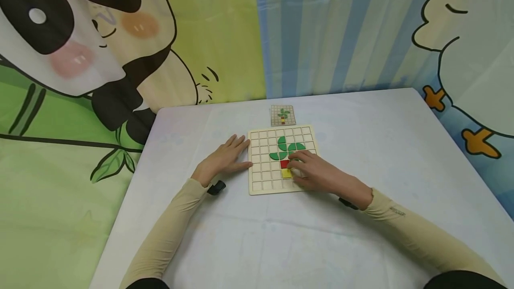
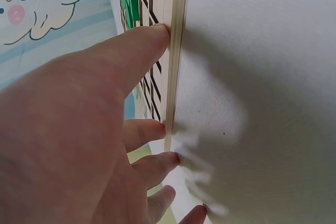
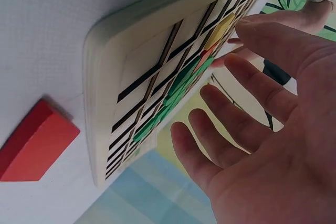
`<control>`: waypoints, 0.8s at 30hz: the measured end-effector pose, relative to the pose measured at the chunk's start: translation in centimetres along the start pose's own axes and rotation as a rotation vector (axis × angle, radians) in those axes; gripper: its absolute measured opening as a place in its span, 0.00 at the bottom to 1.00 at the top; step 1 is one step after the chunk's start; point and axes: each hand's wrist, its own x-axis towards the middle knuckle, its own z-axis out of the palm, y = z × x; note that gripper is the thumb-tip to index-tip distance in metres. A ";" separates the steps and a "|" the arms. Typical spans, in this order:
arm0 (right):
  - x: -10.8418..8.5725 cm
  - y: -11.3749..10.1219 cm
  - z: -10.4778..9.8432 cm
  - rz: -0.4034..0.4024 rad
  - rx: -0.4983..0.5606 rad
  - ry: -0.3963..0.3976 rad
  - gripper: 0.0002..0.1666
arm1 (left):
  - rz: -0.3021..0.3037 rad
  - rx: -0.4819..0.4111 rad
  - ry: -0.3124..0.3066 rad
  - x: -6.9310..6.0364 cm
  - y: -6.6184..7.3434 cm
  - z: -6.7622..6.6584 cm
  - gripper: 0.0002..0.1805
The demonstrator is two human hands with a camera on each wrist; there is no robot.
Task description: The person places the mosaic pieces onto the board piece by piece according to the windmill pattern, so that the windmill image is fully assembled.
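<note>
A pale wooden grid board lies on the white table. My left hand touches its left edge with thumb and forefinger, the fingers fairly straight. Over the board's right part is my right hand, its fingers loosely bent and apart. Its fingertips hover beside a red square and a yellow square set in the grid; I see nothing held. Several green leaf-shaped pieces sit above the squares, some partly covered by the right hand. In the right wrist view, a red block lies on the table beside the board.
Just behind the board lies a small pattern card with a printed green, yellow and red figure. The white table meets a cartoon-printed backdrop at the back and sides.
</note>
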 end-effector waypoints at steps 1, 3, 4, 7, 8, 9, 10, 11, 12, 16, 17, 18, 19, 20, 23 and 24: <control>-0.1 0.1 -0.1 -0.002 0.006 0.001 0.15 | 0.000 0.000 0.000 0.0 0.0 0.0 0.48; -0.4 0.2 -0.2 -0.007 0.018 0.002 0.15 | 0.000 0.002 0.000 0.0 0.0 0.0 0.48; -0.5 0.3 -0.3 -0.010 0.019 0.003 0.15 | 0.000 0.002 0.000 0.0 0.0 0.0 0.48; -0.9 0.5 -0.6 -0.007 0.035 0.006 0.16 | -0.003 -0.004 -0.002 0.0 0.0 0.0 0.48; -1.0 0.5 -0.7 -0.005 0.040 0.007 0.16 | -0.005 -0.006 -0.003 0.0 0.1 0.0 0.48; -1.1 0.6 -0.8 -0.004 0.046 0.011 0.15 | -0.005 -0.009 -0.003 0.0 0.1 0.0 0.48; -1.2 0.7 -0.8 -0.005 0.052 0.017 0.15 | -0.006 -0.010 -0.003 0.0 0.1 0.0 0.48; -1.3 0.7 -0.8 -0.005 0.058 0.022 0.15 | -0.007 -0.010 -0.004 0.0 0.1 0.0 0.49; -1.3 0.8 -0.8 -0.009 0.059 0.027 0.15 | -0.007 -0.009 -0.004 -0.1 0.1 0.0 0.49; -1.6 1.0 -0.8 -0.012 0.069 0.031 0.15 | -0.004 -0.002 -0.003 0.0 0.0 0.0 0.49; -1.7 1.0 -0.9 -0.009 0.071 0.027 0.16 | -0.003 0.000 -0.004 0.0 0.0 0.1 0.49; -1.7 1.0 -0.9 -0.005 0.072 0.023 0.16 | -0.002 0.000 -0.004 0.1 0.0 0.1 0.49; -1.8 1.1 -0.9 0.004 0.072 0.019 0.16 | -0.003 0.001 -0.005 0.1 0.0 0.1 0.49; -1.9 1.1 -1.0 0.013 0.073 0.013 0.16 | -0.003 0.001 -0.005 0.1 0.0 0.1 0.49; -2.2 1.4 -1.2 0.034 0.069 0.003 0.17 | -0.003 0.006 -0.006 0.1 0.0 0.1 0.49; -2.3 1.4 -1.4 0.042 0.065 0.000 0.17 | -0.003 0.005 -0.005 0.1 0.0 0.1 0.49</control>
